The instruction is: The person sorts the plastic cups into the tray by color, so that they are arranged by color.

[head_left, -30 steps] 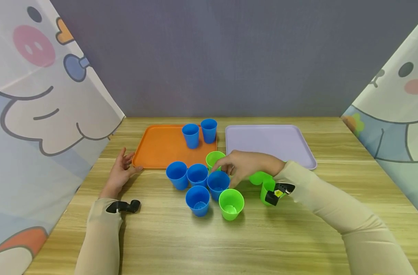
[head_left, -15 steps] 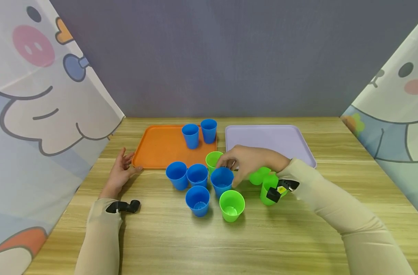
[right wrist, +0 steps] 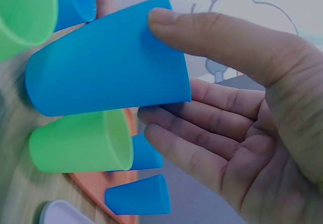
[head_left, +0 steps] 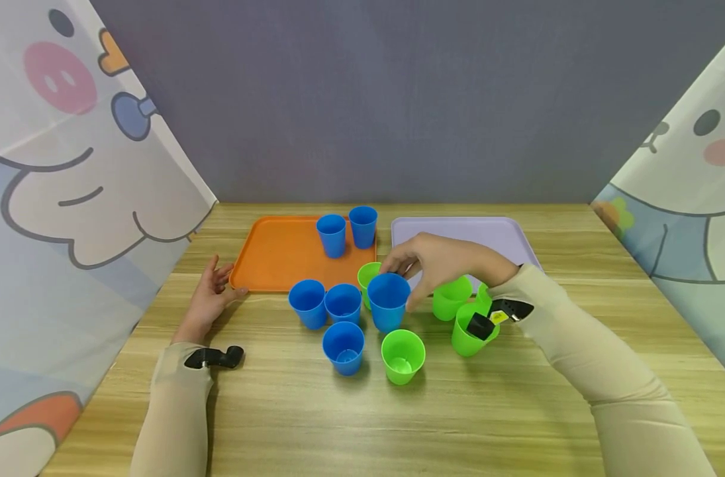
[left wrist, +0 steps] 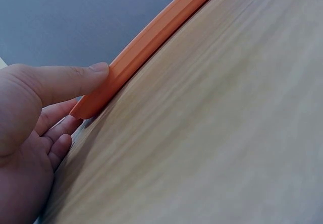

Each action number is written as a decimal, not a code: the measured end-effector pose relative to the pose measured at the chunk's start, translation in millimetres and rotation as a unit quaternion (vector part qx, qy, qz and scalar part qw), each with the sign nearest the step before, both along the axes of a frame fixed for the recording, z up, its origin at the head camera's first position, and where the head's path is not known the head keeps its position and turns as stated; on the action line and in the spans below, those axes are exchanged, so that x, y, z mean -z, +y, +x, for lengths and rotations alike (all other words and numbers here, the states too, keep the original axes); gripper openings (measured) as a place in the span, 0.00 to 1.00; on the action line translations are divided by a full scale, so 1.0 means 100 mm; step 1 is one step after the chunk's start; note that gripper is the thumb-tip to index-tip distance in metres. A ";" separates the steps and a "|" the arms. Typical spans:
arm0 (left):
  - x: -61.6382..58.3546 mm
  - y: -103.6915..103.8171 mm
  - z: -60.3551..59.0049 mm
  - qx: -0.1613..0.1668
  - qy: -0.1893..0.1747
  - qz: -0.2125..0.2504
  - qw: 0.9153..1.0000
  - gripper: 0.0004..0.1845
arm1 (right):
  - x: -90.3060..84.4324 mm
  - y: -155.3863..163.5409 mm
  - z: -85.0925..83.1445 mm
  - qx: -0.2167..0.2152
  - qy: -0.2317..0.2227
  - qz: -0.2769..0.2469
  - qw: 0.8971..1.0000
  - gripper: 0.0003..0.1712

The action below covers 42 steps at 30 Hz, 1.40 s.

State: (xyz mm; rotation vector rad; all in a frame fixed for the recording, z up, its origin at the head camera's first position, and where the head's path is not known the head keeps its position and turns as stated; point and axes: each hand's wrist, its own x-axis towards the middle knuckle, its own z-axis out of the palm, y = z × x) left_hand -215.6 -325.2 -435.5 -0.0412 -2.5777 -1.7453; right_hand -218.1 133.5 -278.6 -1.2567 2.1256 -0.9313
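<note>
Head view, blue cup [head_left: 388,308]: we are holding it upright between the far green cup [head_left: 365,278] and the near green cup [head_left: 402,358].
Right hand [head_left: 442,262]: pinching its upper wall; we should be holding it level, clear of neighbours.
Left hand [head_left: 207,298]: pinching the orange tray [head_left: 279,258] at its near-left corner.
Hidden: our right hand is covering part of the lilac tray [head_left: 487,232]; we are not making out whether the cup's base is touching the table [head_left: 362,430].

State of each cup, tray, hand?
Held blue cup: upright
Right hand: gripping that cup
Three blue cups: upright on table
Two blue cups: upright on orange tray
Front green cup: upright
Other green cups: partly hidden
Orange tray: flat
Left hand: touching orange tray
Lavender tray: partly hidden
</note>
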 end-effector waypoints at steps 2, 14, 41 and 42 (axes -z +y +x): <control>-0.01 0.01 0.00 0.001 -0.002 0.005 1.000 0.57 | -0.03 0.00 -0.01 -0.002 -0.005 -0.015 1.000 0.33; -0.01 0.01 0.00 0.004 -0.007 0.012 1.000 0.56 | -0.17 -0.11 -0.09 -0.017 -0.037 -0.085 0.995 0.32; 0.00 -0.01 -0.01 0.000 -0.013 0.016 1.000 0.56 | -0.19 -0.78 -0.35 0.090 -0.025 -0.122 0.988 0.32; 0.00 -0.01 -0.01 0.001 -0.014 0.015 1.000 0.56 | -0.18 -0.80 -0.37 0.095 -0.027 -0.122 0.988 0.32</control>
